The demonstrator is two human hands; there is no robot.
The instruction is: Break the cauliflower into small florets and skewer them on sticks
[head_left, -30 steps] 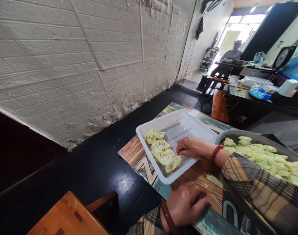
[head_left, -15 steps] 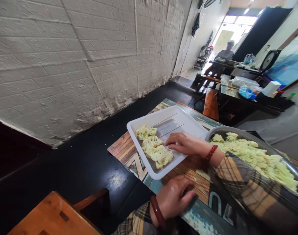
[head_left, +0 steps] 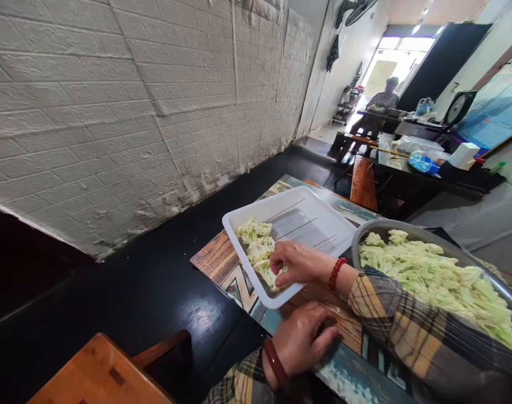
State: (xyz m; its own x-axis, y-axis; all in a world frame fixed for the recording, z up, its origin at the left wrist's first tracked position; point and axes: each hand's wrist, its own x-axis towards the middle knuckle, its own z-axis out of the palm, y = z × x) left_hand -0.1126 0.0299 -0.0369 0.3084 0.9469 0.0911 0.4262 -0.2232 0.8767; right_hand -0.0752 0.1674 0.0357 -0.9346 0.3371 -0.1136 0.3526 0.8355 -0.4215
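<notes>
A white rectangular tray (head_left: pixel 318 221) lies on the patterned table (head_left: pixel 222 261) and holds a row of cauliflower pieces (head_left: pixel 253 230) along its left side. My right hand (head_left: pixel 300 262) reaches into the tray's near corner, fingers curled over the nearest cauliflower piece (head_left: pixel 269 272). My left hand (head_left: pixel 306 339) rests on the table's near edge with its fingers curled under; nothing shows in it. A big metal bowl (head_left: pixel 376 227) heaped with cut cauliflower (head_left: pixel 436 278) stands to the right of the tray.
A white brick wall and dark floor (head_left: pixel 155 292) lie left of the table. A wooden stool (head_left: pixel 100 376) stands at the lower left. Further back are a wooden bench (head_left: pixel 363 182), cluttered dark tables (head_left: pixel 428 154) and a seated person (head_left: pixel 384 100).
My right hand has slid left across the tray from its bare middle onto the nearest cauliflower piece and curled over it. The left hand stayed on the table edge.
</notes>
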